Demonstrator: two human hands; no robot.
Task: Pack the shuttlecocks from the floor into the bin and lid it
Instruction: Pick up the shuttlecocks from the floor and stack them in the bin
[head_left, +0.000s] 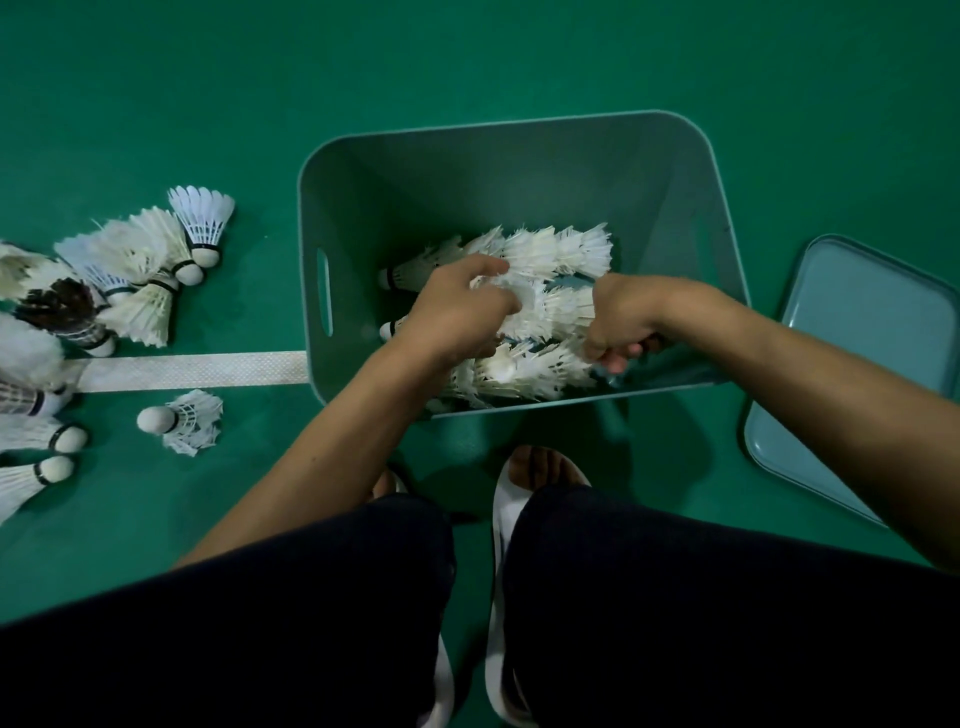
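Head view, looking straight down. Both hands inside teal bin (519, 171), arranging nested rows of shuttlecocks in bin (561, 249) on bottom. Left hand (457, 312) curled over feathers, grip closed on a white shuttle row approx mid-bin. Right hand (621, 327) fisted near bin's near-right wall, grip closed on feather ends of a row, exact item count can't tell. Bin partly filled: approx three rows laid, far half of bottom bare. Loose shuttlecocks on floor (140, 270) piled well left of bin, plus one lone shuttle (182, 421) near white court line (192, 370), more at left frame edge incl. a dark-feathered one (62, 306). Lid (872, 364) lying flat on floor just right of bin, not on yet. Judged approx halfway or less: floor pile left to move, then lid. Green floor (467, 62) otherwise bare beyond bin. Knees and sandals at bottom, crouched just behind bin.
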